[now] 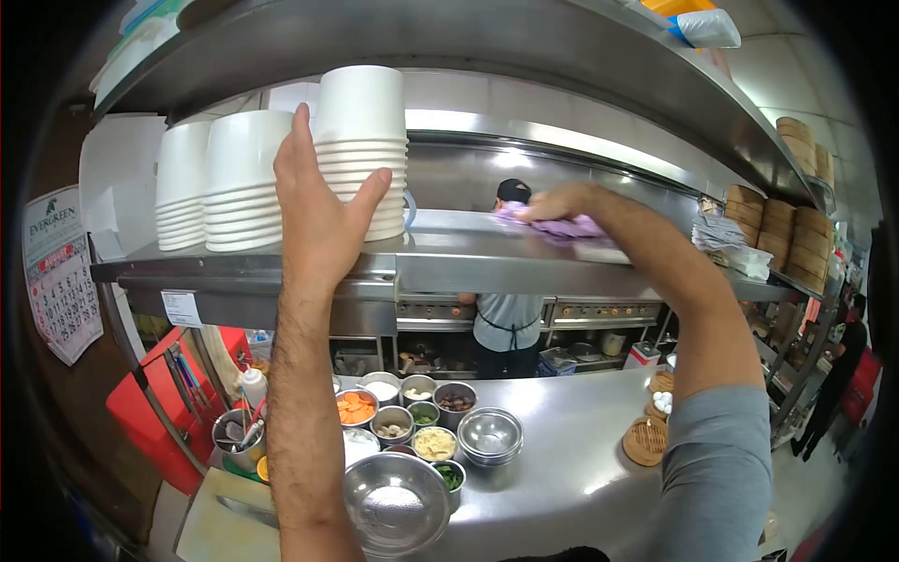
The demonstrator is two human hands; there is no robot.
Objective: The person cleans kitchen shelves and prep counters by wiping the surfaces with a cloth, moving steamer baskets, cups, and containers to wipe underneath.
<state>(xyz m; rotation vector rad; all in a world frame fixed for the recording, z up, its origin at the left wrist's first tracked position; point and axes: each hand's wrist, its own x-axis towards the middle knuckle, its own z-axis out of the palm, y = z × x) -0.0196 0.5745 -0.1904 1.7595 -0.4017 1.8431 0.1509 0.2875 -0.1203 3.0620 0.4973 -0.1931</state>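
My left hand (pixel 323 201) is raised to the steel shelf (pixel 449 245), its fingers stretched up and thumb spread. It lies against a tall stack of white paper tubs (pixel 361 108), nested upside down; how firmly it presses I cannot tell. Two more stacks of white tubs (pixel 248 155) stand to its left. My right hand (pixel 562 201) is closed on a purple cloth (pixel 552 221), which lies bunched on the shelf top to the right of the tubs. Part of the cloth is hidden under the hand.
Below, the steel counter (pixel 562 450) holds metal bowls (pixel 398 506), several ingredient cups (pixel 435 443) and bamboo steamers (pixel 646 440). A knife (pixel 245 510) lies on a cutting board (pixel 220 539). Stacked steamers (pixel 775 234) stand at the shelf's right end. Behind the shelf stands a person (pixel 508 323).
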